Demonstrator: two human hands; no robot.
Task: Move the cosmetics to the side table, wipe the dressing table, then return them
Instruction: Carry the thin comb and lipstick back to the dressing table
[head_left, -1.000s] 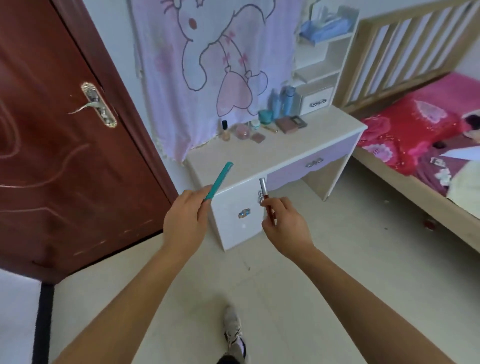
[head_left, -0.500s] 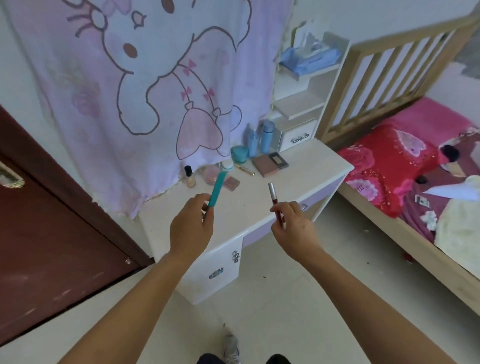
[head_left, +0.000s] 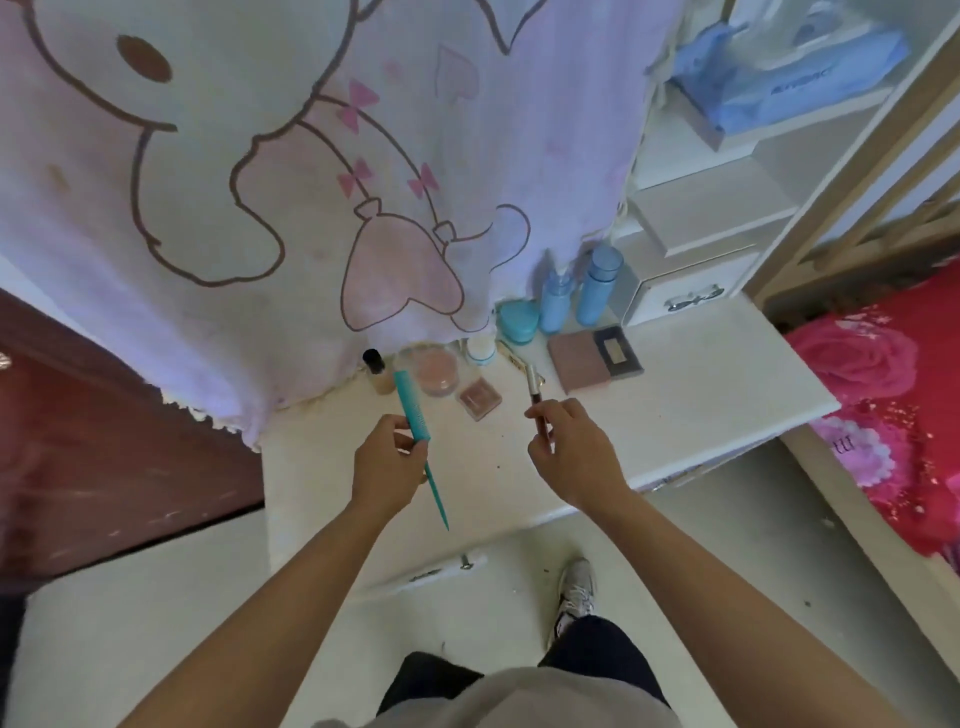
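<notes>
Both grips are busy: left hand (head_left: 387, 465) is pinching a teal comb (head_left: 415, 434) mid-shaft, tail pointing down toward frame bottom, and right hand (head_left: 574, 449) is pinching a thin pencil (head_left: 537, 405), silver cap up. Both are hovering over the white surface (head_left: 675, 410) at frame center. Other cosmetics are sitting along the back by the curtain (head_left: 260, 156): bottles (head_left: 576, 293), jar (head_left: 518, 321), palette (head_left: 595, 358), powder (head_left: 430, 368). Looks like the return step to me. Next move is probably lowering both flat onto the bare front patch without bumping the blush (head_left: 480, 397).
</notes>
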